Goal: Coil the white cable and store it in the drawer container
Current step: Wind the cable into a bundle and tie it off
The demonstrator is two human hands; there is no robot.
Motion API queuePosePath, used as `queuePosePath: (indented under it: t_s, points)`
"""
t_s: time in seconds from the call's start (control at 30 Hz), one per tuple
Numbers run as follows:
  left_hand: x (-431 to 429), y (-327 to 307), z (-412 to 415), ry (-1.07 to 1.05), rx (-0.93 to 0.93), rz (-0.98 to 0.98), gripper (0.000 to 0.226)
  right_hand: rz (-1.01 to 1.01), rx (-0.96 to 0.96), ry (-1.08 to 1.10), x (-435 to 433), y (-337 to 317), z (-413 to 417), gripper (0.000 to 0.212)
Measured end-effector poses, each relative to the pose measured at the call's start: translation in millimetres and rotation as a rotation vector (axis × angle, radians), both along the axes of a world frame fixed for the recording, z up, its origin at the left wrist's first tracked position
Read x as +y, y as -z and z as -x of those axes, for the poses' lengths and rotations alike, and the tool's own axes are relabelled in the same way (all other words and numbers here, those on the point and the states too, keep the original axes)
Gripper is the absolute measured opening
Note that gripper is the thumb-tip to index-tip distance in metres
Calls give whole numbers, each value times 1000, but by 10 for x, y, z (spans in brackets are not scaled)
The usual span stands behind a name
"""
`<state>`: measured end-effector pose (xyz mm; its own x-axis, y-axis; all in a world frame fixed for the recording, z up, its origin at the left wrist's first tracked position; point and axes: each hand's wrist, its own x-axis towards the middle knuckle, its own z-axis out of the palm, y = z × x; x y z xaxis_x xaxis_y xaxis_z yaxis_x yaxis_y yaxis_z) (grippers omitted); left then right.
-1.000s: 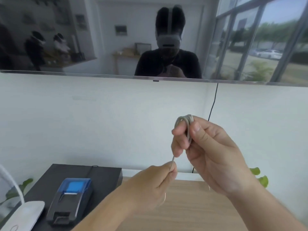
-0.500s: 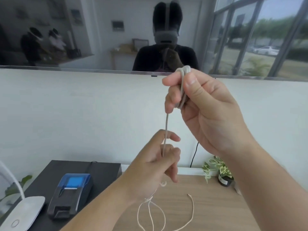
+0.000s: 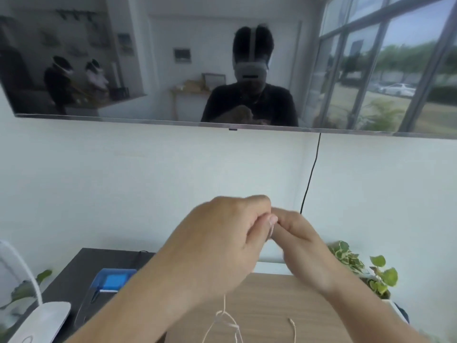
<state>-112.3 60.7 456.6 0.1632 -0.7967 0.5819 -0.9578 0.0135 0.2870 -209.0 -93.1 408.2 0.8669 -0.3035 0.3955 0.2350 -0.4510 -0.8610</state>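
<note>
— Head view: how far along?
— Both hands, left hand (image 3: 217, 246) and right hand (image 3: 294, 241), pinch the white cable (image 3: 223, 315) together; loose loops dangle over the bench (image 3: 272, 305). Coiling unfinished, no drawer in sight.

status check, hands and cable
Left hand and right hand together, both pinching the white cable. Loose loops hang below over the wooden table. No drawer container in view. Nothing in the way.

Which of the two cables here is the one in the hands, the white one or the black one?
The white cable: it hangs from the left hand over the wooden desk. The black cable runs down the wall, untouched.
</note>
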Motion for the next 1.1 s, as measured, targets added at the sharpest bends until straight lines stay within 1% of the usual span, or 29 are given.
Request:
queuePosePath:
  t_s: [0.07,0.1,0.17,0.2,0.23,0.27,0.3,0.33,0.37,0.4,0.43,0.47,0.5,0.57,0.6,0.63,0.73,0.77,0.83,0.87,0.9,0.93,1.0,1.07,1.1]
  points:
    - [-33,-54,-186,8,-68,1,30,-169,-16,-132,88,43,159,46]
    - [-57,-45,-272,46,-19,-2,32,-286,-46,-214,144,32,221,47]
    - [-108,49,-344,181,206,-3,39,-474,-143,-418,263,-61,297,45]
    - [-130,133,-335,222,305,-14,42,-526,-208,-506,306,-140,309,42]
    - [-145,238,-291,241,373,-42,42,-543,-285,-558,333,-237,315,40]
    - [-151,349,-210,249,408,-81,40,-531,-358,-556,322,-327,308,38]
    - [-152,468,-116,247,410,-124,39,-481,-419,-487,278,-404,292,37]
    - [-145,582,-19,228,371,-166,38,-387,-458,-342,202,-466,266,35]
    - [-127,676,74,196,301,-198,38,-245,-465,-137,107,-499,225,33]
    - [-101,727,153,167,229,-213,37,-76,-423,76,7,-505,186,32]
    - [-66,730,201,138,162,-198,36,76,-343,219,-74,-487,154,32]
    - [-25,671,214,110,105,-149,36,180,-243,270,-116,-446,148,32]
    - [13,553,186,79,62,-98,33,225,-146,232,-110,-384,166,33]
    - [77,268,30,33,-30,-15,28,233,29,41,-15,-214,253,38]
    - [100,155,-76,16,-60,37,31,212,87,-32,49,-125,308,42]
    - [105,92,-180,13,-60,78,35,172,105,-71,123,-54,365,46]
    - [34,167,-311,85,32,114,42,-2,6,-170,385,-76,447,55]
    - [8,247,-279,128,114,103,42,-102,-26,-235,449,-145,440,57]
    - [-39,403,-147,162,336,75,48,-288,-193,-348,485,-265,377,52]
    - [-56,482,-83,131,387,58,56,-341,-291,-350,469,-329,330,49]
    - [-66,556,-18,92,399,42,61,-351,-358,-295,438,-382,282,46]
    - [-60,621,47,65,375,28,58,-320,-384,-200,381,-423,225,43]
    - [-39,719,154,53,257,22,44,-211,-348,-7,234,-456,132,36]
    - [9,683,224,72,219,-7,33,-105,-245,90,97,-408,101,33]
    - [31,619,214,94,220,0,32,-63,-181,105,45,-358,106,34]
